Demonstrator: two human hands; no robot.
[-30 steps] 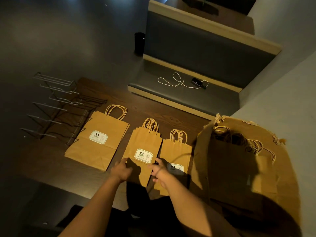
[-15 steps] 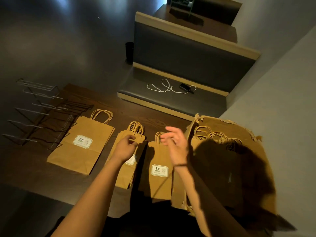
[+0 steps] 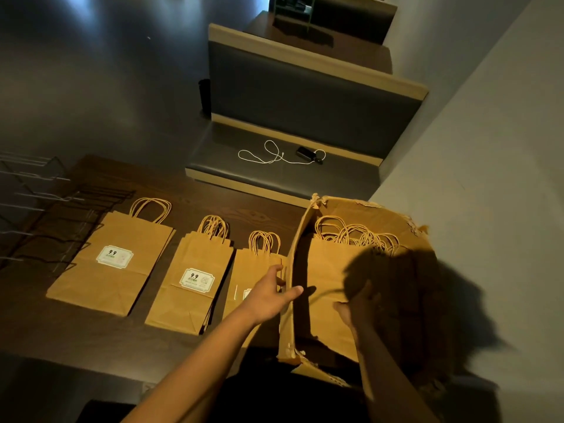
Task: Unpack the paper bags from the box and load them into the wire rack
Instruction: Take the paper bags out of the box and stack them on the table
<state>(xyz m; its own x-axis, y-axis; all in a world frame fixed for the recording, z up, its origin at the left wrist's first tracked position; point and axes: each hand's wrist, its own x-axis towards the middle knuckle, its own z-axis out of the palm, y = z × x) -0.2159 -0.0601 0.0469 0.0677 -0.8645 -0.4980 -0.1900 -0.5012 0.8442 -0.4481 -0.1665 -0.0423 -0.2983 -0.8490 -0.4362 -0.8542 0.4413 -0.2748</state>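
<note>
Reaching into the torn brown cardboard box (image 3: 360, 209), the right hand (image 3: 360, 303) sits shadowed, its grip untellable. The spread left hand (image 3: 268, 297) steadies the box wall, likely easing removal of the tan paper bags (image 3: 329, 264).

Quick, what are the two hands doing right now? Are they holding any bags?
Left hand: open, fingers spread at the box wall, holding nothing.
Right hand: inside the box, in shadow; cannot tell whether it grips a bag.

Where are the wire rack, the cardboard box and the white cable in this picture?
wire rack (image 3: 45, 209), head view, on a wire of its frame.
cardboard box (image 3: 297, 254), head view, on its left wall.
white cable (image 3: 268, 154), head view, on its loops.
</note>
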